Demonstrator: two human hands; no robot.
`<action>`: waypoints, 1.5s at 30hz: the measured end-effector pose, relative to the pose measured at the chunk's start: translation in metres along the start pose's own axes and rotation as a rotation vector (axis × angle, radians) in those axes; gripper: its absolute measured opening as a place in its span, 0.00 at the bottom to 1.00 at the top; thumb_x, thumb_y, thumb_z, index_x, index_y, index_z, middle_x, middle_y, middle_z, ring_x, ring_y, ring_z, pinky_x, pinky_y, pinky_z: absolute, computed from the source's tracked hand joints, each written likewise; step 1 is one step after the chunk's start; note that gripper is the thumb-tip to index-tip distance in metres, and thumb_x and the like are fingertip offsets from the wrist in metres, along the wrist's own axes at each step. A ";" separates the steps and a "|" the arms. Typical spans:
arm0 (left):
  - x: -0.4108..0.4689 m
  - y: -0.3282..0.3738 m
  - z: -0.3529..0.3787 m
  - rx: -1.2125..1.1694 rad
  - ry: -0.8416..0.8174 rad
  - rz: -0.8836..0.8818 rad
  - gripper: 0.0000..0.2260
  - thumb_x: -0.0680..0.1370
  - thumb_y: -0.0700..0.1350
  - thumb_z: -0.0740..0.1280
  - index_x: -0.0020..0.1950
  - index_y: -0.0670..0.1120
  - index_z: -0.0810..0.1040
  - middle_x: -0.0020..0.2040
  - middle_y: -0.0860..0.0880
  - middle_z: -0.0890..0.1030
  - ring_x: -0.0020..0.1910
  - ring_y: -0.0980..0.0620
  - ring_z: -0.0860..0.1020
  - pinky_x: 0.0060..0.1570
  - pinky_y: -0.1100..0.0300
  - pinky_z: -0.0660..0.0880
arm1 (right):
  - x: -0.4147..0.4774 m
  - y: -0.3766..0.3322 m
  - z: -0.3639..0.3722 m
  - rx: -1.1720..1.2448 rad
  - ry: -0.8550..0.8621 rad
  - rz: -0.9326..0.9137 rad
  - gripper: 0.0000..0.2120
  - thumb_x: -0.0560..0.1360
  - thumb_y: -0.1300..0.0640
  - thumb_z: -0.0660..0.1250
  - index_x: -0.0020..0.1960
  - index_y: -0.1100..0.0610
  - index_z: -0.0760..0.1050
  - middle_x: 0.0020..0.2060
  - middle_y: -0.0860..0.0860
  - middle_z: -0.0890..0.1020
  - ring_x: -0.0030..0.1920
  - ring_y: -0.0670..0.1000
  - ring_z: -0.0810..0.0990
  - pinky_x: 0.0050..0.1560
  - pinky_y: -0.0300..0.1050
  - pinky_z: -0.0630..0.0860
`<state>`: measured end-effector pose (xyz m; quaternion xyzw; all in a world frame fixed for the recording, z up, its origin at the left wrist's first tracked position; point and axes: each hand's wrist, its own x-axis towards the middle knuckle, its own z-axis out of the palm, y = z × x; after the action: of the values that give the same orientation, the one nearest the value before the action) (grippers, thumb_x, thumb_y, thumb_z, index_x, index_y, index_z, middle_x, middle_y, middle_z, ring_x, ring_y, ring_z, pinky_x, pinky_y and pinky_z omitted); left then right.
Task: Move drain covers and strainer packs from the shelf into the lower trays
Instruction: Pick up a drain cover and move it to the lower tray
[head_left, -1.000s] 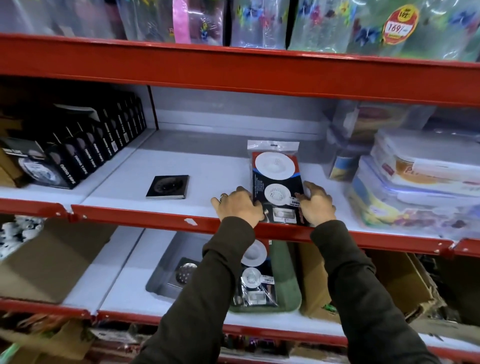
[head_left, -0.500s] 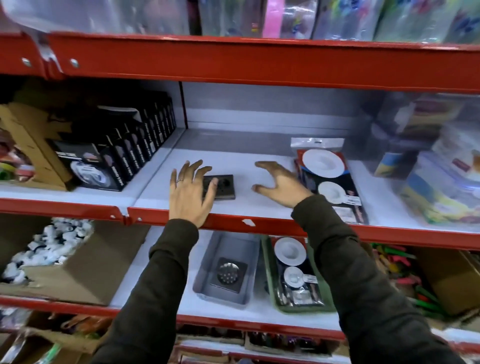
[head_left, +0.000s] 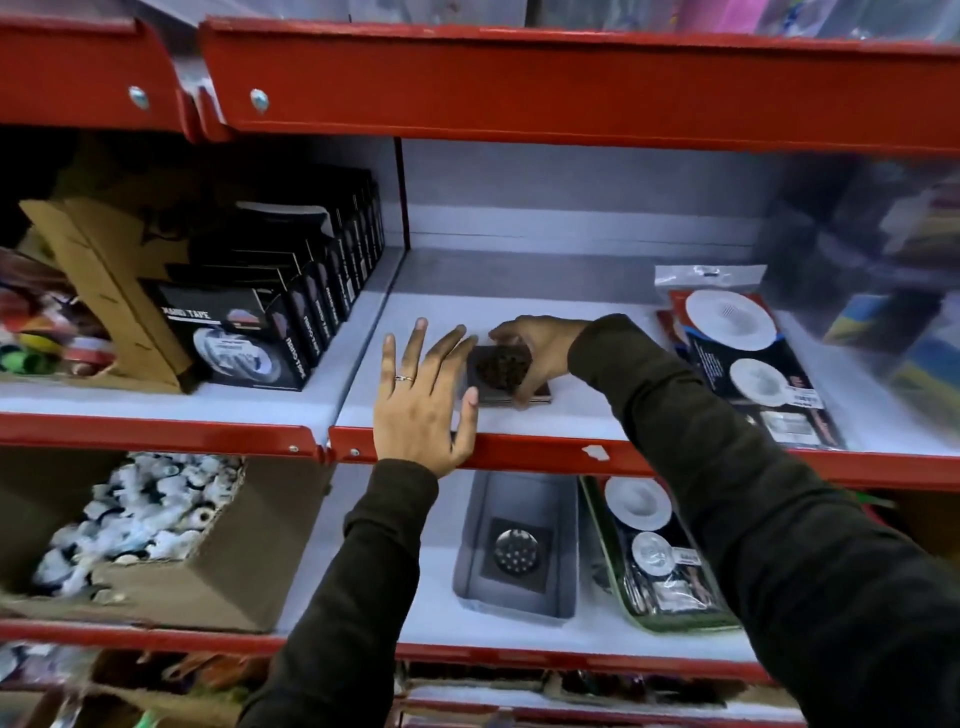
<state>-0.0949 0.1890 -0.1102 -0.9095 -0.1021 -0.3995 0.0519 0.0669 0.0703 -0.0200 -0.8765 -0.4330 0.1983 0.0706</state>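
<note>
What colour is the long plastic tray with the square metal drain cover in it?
Grey. The long plastic tray on the lower shelf shows best in the head view.

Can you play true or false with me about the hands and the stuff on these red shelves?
1. The right hand is grabbing the drain cover on the shelf. True.
2. The left hand holds a strainer pack. False: it is open, beside the cover.
3. The grey tray below holds a drain cover. True.
4. The green tray holds nothing. False: a strainer pack lies in it.
5. A strainer pack lies on the shelf, right of the hands. True.
</note>
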 end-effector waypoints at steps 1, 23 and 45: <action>-0.001 0.000 0.001 0.005 0.013 0.001 0.27 0.80 0.54 0.50 0.74 0.46 0.72 0.74 0.48 0.73 0.79 0.43 0.62 0.79 0.39 0.51 | -0.006 0.000 -0.002 0.029 0.030 -0.007 0.50 0.61 0.48 0.81 0.77 0.50 0.60 0.74 0.49 0.67 0.73 0.53 0.67 0.70 0.47 0.67; -0.003 -0.005 0.011 0.064 0.031 0.008 0.28 0.80 0.54 0.49 0.78 0.46 0.65 0.79 0.50 0.65 0.80 0.41 0.60 0.79 0.40 0.49 | -0.036 0.027 0.245 0.101 -0.128 0.286 0.42 0.64 0.46 0.79 0.74 0.52 0.66 0.71 0.55 0.72 0.71 0.58 0.69 0.75 0.55 0.62; -0.003 0.000 0.006 0.059 -0.003 -0.097 0.33 0.80 0.55 0.50 0.82 0.42 0.50 0.82 0.43 0.53 0.81 0.41 0.52 0.80 0.44 0.48 | -0.043 -0.001 0.040 0.162 0.387 -0.041 0.45 0.66 0.39 0.76 0.77 0.50 0.63 0.75 0.50 0.68 0.75 0.50 0.65 0.74 0.44 0.61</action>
<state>-0.0924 0.1900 -0.1169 -0.9021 -0.1578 -0.3972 0.0590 0.0267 0.0347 -0.0435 -0.8808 -0.4116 0.0588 0.2266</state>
